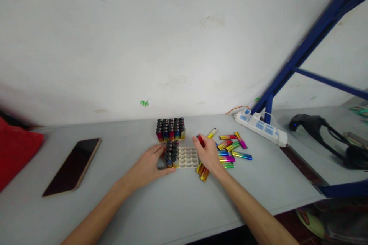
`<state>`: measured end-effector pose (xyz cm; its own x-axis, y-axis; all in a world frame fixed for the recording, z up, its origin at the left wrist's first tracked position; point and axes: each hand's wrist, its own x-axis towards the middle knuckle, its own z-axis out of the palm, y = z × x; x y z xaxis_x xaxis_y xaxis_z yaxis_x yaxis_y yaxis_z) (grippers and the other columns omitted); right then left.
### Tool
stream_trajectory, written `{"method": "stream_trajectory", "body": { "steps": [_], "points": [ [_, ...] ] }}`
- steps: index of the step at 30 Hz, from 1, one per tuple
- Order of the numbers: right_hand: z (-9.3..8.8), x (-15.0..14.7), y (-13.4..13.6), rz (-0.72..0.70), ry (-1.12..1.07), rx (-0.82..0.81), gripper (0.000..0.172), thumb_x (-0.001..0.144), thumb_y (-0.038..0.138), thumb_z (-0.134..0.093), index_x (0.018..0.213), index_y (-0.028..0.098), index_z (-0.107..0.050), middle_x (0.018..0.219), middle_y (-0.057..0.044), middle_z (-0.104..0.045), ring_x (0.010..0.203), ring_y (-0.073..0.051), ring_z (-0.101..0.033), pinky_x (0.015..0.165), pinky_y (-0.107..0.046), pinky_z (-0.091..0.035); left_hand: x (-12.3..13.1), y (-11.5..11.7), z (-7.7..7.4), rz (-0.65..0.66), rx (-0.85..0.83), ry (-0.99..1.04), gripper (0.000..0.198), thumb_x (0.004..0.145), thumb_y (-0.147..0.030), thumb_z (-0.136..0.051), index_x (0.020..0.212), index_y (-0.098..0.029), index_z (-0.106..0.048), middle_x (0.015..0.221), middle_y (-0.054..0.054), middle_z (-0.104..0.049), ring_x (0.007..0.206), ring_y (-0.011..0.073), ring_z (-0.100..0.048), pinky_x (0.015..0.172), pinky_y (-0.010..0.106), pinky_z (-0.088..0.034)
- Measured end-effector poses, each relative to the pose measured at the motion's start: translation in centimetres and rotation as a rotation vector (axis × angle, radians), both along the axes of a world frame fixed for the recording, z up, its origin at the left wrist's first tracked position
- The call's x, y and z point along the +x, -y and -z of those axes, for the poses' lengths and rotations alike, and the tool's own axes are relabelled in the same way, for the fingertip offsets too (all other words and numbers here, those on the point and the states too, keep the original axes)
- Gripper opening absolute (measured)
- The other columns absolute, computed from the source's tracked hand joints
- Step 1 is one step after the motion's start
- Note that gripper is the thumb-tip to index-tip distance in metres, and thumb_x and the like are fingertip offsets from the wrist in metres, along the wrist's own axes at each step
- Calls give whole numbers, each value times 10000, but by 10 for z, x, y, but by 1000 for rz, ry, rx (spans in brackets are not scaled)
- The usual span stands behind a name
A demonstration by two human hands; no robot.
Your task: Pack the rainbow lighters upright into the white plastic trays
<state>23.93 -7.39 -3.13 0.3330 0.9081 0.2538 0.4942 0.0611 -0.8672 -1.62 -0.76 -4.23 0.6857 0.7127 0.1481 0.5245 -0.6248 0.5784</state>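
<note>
A pale tray [189, 157] with rows of round hollows lies on the table. Its left part carries upright lighters [172, 154] with black tops. My left hand [149, 164] wraps round the tray's left end, with the thumb along the front edge and the fingers at the back. Over the tray's right edge, my right hand [207, 153] is closed on a red lighter [200, 140], whose lower part the fingers hide. Beside that hand lies a loose pile of shiny coloured lighters [226, 158].
Behind the tray stands a block of upright lighters [170, 129]. A phone [73, 166] and red cloth [17, 151] lie left. To the right are a power strip [261, 127], a blue metal frame [287, 69] and a black headset-like device [322, 134].
</note>
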Motion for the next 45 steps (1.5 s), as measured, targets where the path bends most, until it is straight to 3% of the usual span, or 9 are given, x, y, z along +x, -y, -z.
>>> {"method": "stream_trajectory", "body": {
  "steps": [7,9,14,25,29,33,38,42,45],
  "points": [
    [-4,4,2,-245,50,59,385,1153,556,-455,899,282,-547,885,-37,-660,846,-238,-625,792,-356,-482,-1,0,0,6,0,18,575,857,-600,-913,1276,-230,-784,1332,146,-816,1240,382,-768,1144,516,-624],
    [-2,5,3,-254,138,103,415,1159,547,-476,843,280,-505,924,-51,-655,895,-245,-627,828,-363,-484,-1,1,1,1,1,21,581,851,-581,-925,1291,-231,-779,1338,146,-815,1234,378,-770,1138,510,-628],
    [6,8,1,-307,234,21,422,1194,502,-489,836,279,-464,762,13,-599,715,-208,-580,710,-332,-411,-1,1,3,-3,-8,11,585,860,-577,-919,1311,-232,-777,1376,149,-804,1264,382,-760,1164,524,-616],
    [15,7,-10,-410,692,12,150,1165,325,-651,1086,210,-706,1052,-109,-765,998,-281,-710,889,-378,-537,0,1,-1,6,2,0,626,852,-605,-922,1327,-227,-771,1413,153,-799,1317,392,-748,1224,534,-580],
    [10,12,-3,-416,590,24,209,1145,385,-694,1256,212,-732,1120,-105,-779,1045,-277,-727,948,-394,-558,0,-1,3,-1,5,17,634,843,-599,-928,1336,-232,-775,1406,151,-805,1306,392,-755,1201,533,-598],
    [-1,41,2,-226,428,32,314,1200,411,-543,1383,227,-719,1152,-104,-799,1058,-274,-743,1017,-411,-553,0,-1,3,-4,7,33,602,835,-605,-928,1287,-231,-792,1355,148,-818,1263,396,-770,1168,532,-618],
    [-4,70,-10,275,716,-263,370,1170,406,-580,1398,162,-740,1231,-237,-793,1186,-392,-735,1047,-509,-508,1,0,1,-6,-6,-5,594,843,-628,-913,1259,-221,-792,1342,149,-814,1249,392,-771,1162,528,-618],
    [0,71,-22,325,788,-458,474,1142,405,-633,1511,112,-678,1246,-297,-789,1200,-449,-746,1068,-586,-487,1,0,2,-13,0,-5,576,849,-613,-914,1261,-232,-785,1354,141,-812,1259,393,-767,1162,528,-619],
    [1,72,-30,251,638,-387,451,1095,219,-625,1530,108,-659,1255,-277,-784,1193,-416,-757,1081,-576,-506,0,0,4,-9,9,16,556,847,-607,-917,1249,-246,-785,1348,125,-816,1251,387,-772,1170,527,-617]
  ]
}}
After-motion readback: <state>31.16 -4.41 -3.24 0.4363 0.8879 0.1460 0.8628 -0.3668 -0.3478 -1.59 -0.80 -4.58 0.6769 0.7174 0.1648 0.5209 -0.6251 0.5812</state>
